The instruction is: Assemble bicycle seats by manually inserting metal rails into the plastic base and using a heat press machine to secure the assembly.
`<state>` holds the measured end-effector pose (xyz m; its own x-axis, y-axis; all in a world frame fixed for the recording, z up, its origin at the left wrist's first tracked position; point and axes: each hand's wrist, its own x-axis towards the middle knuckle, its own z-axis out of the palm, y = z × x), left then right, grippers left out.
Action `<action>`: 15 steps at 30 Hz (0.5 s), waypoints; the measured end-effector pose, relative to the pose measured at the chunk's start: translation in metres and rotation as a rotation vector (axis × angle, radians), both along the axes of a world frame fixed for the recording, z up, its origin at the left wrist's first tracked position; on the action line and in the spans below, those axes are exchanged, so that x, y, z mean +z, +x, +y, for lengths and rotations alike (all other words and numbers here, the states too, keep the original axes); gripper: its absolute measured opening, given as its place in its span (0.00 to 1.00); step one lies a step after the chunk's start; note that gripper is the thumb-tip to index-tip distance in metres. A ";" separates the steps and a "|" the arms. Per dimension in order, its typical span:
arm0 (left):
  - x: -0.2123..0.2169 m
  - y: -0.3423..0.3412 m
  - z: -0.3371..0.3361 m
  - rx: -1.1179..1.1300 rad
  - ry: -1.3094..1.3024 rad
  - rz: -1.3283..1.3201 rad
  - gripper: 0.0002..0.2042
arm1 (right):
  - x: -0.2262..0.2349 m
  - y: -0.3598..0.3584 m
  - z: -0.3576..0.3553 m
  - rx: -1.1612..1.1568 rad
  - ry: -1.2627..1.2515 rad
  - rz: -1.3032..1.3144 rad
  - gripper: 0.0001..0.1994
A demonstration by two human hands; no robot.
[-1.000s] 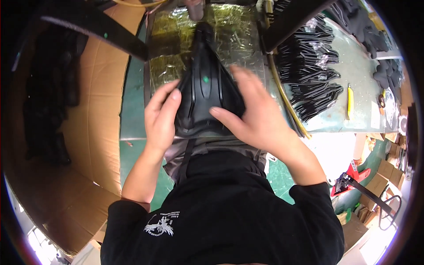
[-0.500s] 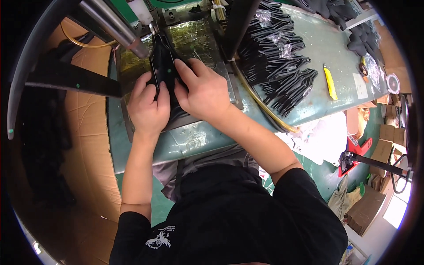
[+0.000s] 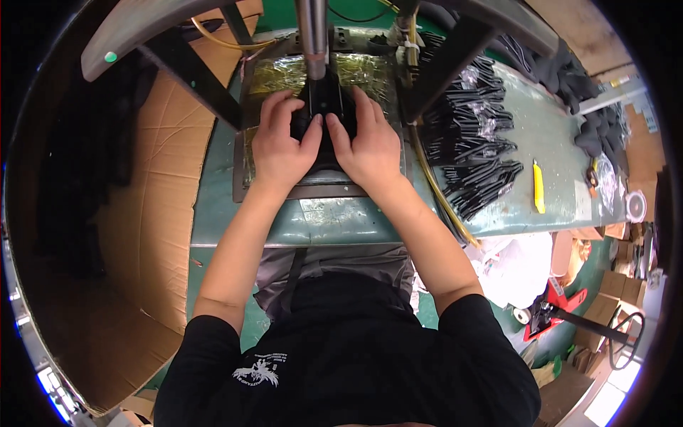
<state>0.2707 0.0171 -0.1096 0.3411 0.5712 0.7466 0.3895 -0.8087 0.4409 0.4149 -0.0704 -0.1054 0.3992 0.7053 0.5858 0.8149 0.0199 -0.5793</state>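
A black, smooth, flexible-looking piece (image 3: 325, 99) lies on a press bed (image 3: 366, 67) covered in crinkled yellowish film. My left hand (image 3: 286, 148) rests on the left side of this piece, fingers apart and slightly bent, thumb toward the middle. On its right side lies my right hand (image 3: 368, 146), fingers spread and thumb pointing inward. The two thumb tips are close together but apart. Above the piece stands a round metal shaft (image 3: 311, 35), its lower end just beyond my fingertips. The piece's near part is partly hidden by my hands.
Dark frame bars (image 3: 192, 78) slope down on both sides of the bed. Right of it, bundles of black strips (image 3: 477, 135) lie on the green table (image 3: 306, 224), with a yellow cutter (image 3: 538, 186) farther right. A yellowish hose (image 3: 434, 181) runs between. Cardboard (image 3: 167, 213) stands left.
My view has turned, so the bed and shaft now appear upright near the middle. My right hand has shifted from higher on the piece to level with my left, and its fingers have straightened.
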 end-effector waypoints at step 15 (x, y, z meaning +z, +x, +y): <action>0.033 -0.050 -0.013 -0.170 -0.796 -0.058 0.16 | 0.045 0.046 -0.063 0.403 -0.012 0.214 0.29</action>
